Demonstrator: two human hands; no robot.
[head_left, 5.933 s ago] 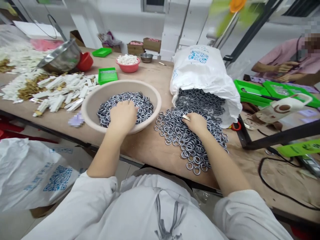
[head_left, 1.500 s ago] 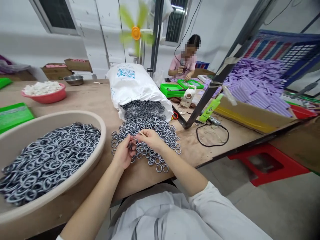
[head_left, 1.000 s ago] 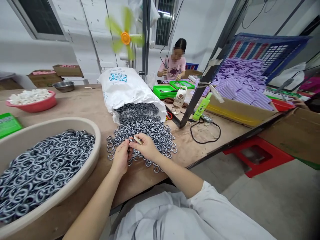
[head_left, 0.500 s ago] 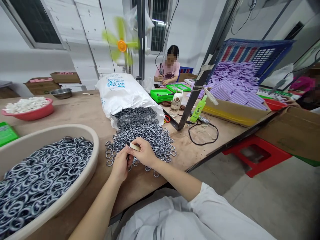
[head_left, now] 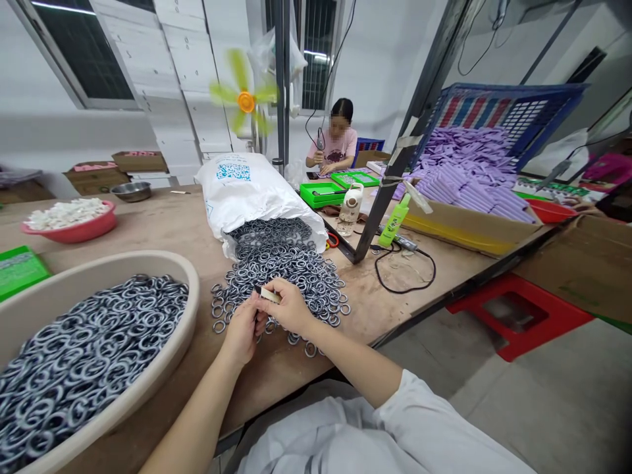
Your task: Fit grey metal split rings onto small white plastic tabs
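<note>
My right hand (head_left: 290, 307) is closed around a small tool with a flat cream handle (head_left: 269, 295) and a black end; its exact kind does not show. Pressed against it, my left hand (head_left: 243, 330) is pinched on something dark, mostly hidden by the fingers. Both hands meet just above the near side of a loose pile of grey rings (head_left: 316, 280). The pile spills from the mouth of a white sack (head_left: 261, 194) lying on its side. To the left stands a large beige basin (head_left: 190, 283) full of similar grey rings (head_left: 113, 355).
A slanted metal post (head_left: 382, 204) rises right of the sack, near a green bottle (head_left: 395, 220) and a corded tool (head_left: 405, 242). Purple pieces (head_left: 464, 171) fill a box at right. A red basin (head_left: 99, 227) holds white pieces. Across the table sits a co-worker (head_left: 333, 141).
The view has tilted slightly, so the scene sits a little lower and further right. My hands stay together over the ring pile with the same hold.
</note>
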